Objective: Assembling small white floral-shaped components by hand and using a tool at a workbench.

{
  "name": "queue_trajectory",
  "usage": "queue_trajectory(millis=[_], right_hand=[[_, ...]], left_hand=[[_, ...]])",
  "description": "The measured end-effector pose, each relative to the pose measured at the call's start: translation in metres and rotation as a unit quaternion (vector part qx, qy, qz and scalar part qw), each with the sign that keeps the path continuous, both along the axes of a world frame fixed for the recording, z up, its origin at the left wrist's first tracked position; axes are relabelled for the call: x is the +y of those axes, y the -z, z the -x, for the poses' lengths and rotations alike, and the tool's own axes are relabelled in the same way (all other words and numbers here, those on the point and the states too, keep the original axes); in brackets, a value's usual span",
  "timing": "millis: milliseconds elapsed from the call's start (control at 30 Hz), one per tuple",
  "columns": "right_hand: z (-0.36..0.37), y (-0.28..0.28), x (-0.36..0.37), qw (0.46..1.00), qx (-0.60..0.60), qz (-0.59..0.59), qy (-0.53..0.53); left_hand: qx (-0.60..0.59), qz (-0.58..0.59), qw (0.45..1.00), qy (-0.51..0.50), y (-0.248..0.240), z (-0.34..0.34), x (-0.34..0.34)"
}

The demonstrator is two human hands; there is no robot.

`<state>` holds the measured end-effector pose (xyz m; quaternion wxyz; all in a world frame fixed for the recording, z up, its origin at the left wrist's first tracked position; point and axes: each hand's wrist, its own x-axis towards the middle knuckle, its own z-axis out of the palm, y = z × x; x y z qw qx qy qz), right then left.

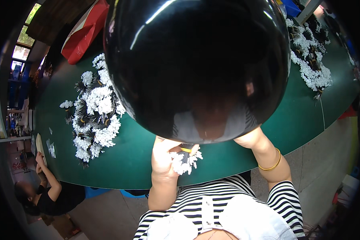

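Nearest: person's b/w striped top (pixel 188 200), just off the near edge of the green worktop (pixel 136 160). L hand (pixel 164 156), just in from the middle of that edge, has its fingers closed round a wire bundle (pixel 185 162). Bundle = thin black wires gathered by a yellow band (pixel 186 150), w/ lots of small white ends fanned out unevenly twd the near edge; tips don't line up, upper part hidden. R hand (pixel 250 138), to the right of it w/ a gold bangle (pixel 271 162) on the wrist, goes in under a big glossy black dome (pixel 200 72); fingers hidden, can't tell if wide, narrow or holding anything. Dome blocks the mid worktop & reflects light streaks. Twd the left edge: a heap of similar bundles (pixel 100 100), white ends clumped, black wires poking out at odd angles, some yellowish bands; a few clear plastic pcs (pixel 51 149) beyond, then a co-worker (pixel 58 198) in dark clothes at the left end, hand on a pale flat board (pixel 40 146). Far left, red bag (pixel 82 40); far right, 2nd white-and-black heap (pixel 316 76), partly behind dome.
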<state>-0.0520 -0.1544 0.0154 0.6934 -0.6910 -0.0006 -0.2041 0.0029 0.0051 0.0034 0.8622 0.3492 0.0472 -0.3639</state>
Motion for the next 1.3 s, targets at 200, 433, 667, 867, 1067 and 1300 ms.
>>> queue_trajectory(millis=[200,433,667,867,1067,1300], right_hand=[[-0.006,0.019,-0.006,0.980,0.046,-0.118,-0.156],[0.000,0.000,-0.007,0.990,0.014,-0.119,-0.078],[0.000,0.002,0.001,0.980,0.079,-0.130,-0.128],[-0.002,0.003,0.008,0.990,0.032,-0.125,-0.056],[-0.001,0.006,0.001,0.971,0.081,-0.208,-0.084],[-0.002,0.008,0.000,0.958,0.084,-0.258,-0.089]], left_hand=[[-0.067,-0.008,0.997,0.043,-0.001,-0.003,-0.003],[-0.138,-0.068,0.988,-0.006,-0.004,-0.001,-0.002],[-0.263,-0.068,0.962,-0.030,0.001,0.004,-0.007],[-0.179,-0.093,0.979,-0.016,-0.002,0.001,-0.004],[-0.169,-0.092,0.980,-0.054,-0.004,0.000,-0.004],[-0.189,-0.081,0.978,-0.042,-0.005,0.002,-0.001]])
